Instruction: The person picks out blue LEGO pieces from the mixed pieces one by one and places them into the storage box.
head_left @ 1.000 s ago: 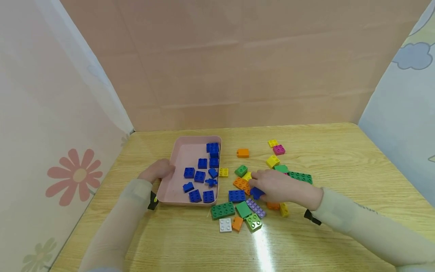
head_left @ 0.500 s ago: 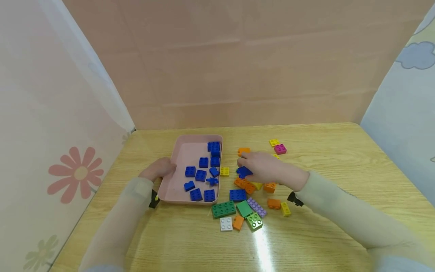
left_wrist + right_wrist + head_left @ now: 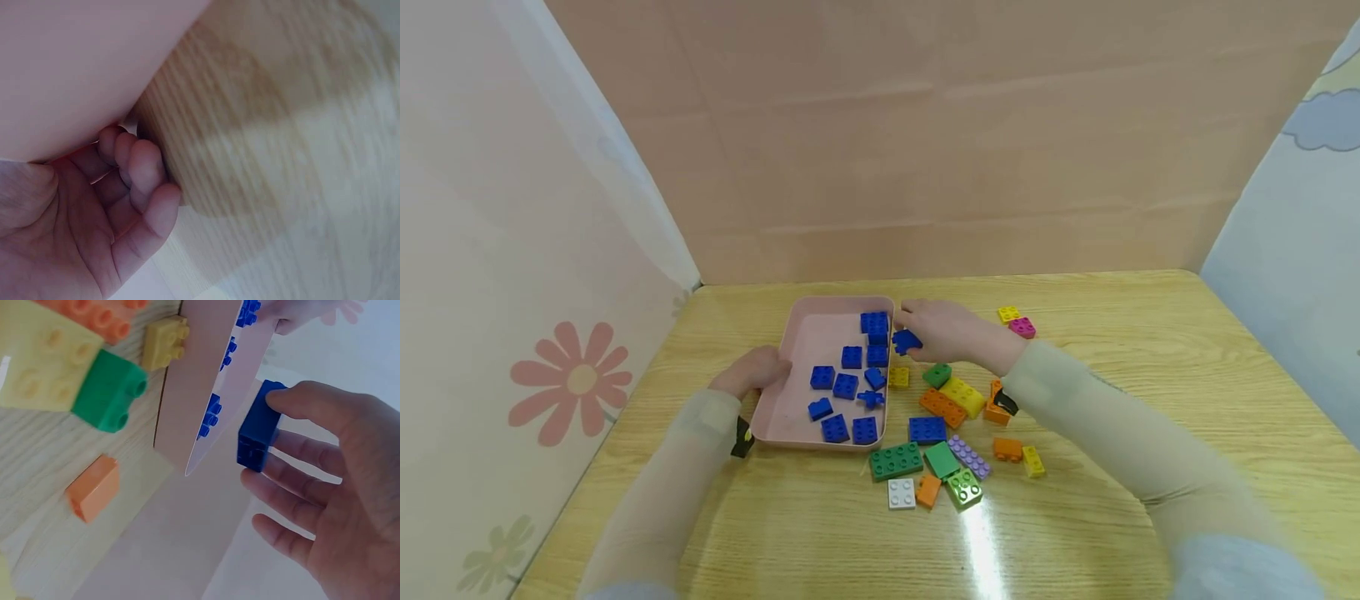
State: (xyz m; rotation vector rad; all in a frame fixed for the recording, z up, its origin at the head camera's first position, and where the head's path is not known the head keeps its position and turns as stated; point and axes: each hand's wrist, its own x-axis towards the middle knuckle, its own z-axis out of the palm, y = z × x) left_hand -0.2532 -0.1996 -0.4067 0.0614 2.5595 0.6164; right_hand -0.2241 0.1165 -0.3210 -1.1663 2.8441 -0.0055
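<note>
My left hand [image 3: 751, 372] grips the left wall of a pink tray [image 3: 820, 445], thumb at the rim. In the left wrist view its fingers [image 3: 147, 164] curl against the outside of the tray wall [image 3: 81, 69]. Inside the tray lie several blue bricks [image 3: 846, 386], mostly toward the right side. My right hand [image 3: 951, 330] pinches a blue toy brick [image 3: 907, 341] just beyond the tray's right rim. The right wrist view shows that brick [image 3: 259, 425] between thumb and fingers, raised beside the tray's wall [image 3: 194, 375].
Loose bricks spread right of the tray: an orange one [image 3: 943, 407], a yellow one [image 3: 962, 396], a green one [image 3: 937, 375] and a blue one [image 3: 927, 430]. A small yellow brick [image 3: 898, 377] sits against the tray's wall. Nearer lie a long green brick [image 3: 896, 461] and a white one [image 3: 902, 493].
My right hand has lifted the blue brick from the pile and carried it left and away from me to the tray's right rim. The left hand keeps its grip on the tray.
</note>
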